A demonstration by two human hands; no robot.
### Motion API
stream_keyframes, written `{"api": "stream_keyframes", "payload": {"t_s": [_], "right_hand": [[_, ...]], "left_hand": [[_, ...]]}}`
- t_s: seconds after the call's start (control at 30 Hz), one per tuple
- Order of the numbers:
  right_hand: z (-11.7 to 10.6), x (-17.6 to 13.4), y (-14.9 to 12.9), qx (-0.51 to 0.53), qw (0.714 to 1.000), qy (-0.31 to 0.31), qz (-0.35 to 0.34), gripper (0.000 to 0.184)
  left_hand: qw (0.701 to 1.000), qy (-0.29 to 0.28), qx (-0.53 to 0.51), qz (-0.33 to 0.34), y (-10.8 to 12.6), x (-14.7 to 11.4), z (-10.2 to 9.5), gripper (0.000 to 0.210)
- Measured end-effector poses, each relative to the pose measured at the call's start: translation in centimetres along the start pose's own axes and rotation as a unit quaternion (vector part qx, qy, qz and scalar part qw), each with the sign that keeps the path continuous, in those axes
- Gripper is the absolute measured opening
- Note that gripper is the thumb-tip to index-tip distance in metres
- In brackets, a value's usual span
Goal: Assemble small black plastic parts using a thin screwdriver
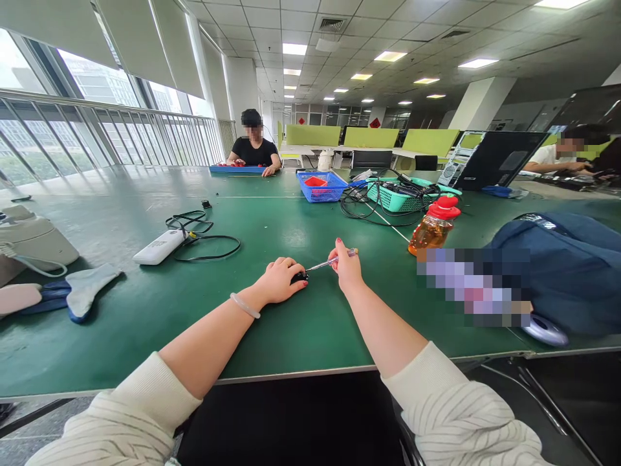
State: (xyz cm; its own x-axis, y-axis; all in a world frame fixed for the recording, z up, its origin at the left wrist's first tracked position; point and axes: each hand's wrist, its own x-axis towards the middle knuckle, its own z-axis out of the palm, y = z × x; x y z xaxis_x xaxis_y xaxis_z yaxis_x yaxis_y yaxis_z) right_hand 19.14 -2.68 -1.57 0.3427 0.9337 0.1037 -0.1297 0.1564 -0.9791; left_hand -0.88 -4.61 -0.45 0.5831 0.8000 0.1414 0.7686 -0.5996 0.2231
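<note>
On the green tabletop (291, 343), my left hand (279, 280) is closed over a small black object (299, 277), pressing it to the surface; its kind is mostly hidden by my fingers. My right hand (346, 265) grips a screwdriver (334, 260) with a clear handle and a thin metal shaft. The shaft points left, and its tip is at the black object, though I cannot tell whether it touches.
At left lie a white power bank (162, 247) with a black cable and a pair of gloves (92, 288). Farther back are a blue basket (323, 191) and a green basket (395, 199) of cables. A red-capped bottle (433, 230) and dark blue bag (572, 265) are at right.
</note>
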Motion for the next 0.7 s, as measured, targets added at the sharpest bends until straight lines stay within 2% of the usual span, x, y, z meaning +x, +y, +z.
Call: {"api": "stream_keyframes", "payload": {"t_s": [0.2, 0.37, 0.5, 0.7], "right_hand": [[-0.2, 0.4, 0.2, 0.02, 1.0, 0.008, 0.007, 0.057], [-0.2, 0.3, 0.2, 0.033, 0.999, -0.001, 0.011, 0.057], [-0.2, 0.3, 0.4, 0.02, 1.0, -0.02, 0.001, 0.057], [-0.3, 0.5, 0.5, 0.017, 1.0, -0.017, 0.016, 0.056]], "left_hand": [[1.0, -0.007, 0.002, 0.027, 1.0, -0.9, -0.2, 0.033], [0.998, -0.025, -0.03, 0.058, 0.5, -4.3, -1.6, 0.029], [0.999, -0.024, -0.02, 0.021, -1.9, -8.7, -3.3, 0.03], [0.991, 0.002, 0.043, -0.127, -8.6, -15.4, -5.9, 0.041]]}}
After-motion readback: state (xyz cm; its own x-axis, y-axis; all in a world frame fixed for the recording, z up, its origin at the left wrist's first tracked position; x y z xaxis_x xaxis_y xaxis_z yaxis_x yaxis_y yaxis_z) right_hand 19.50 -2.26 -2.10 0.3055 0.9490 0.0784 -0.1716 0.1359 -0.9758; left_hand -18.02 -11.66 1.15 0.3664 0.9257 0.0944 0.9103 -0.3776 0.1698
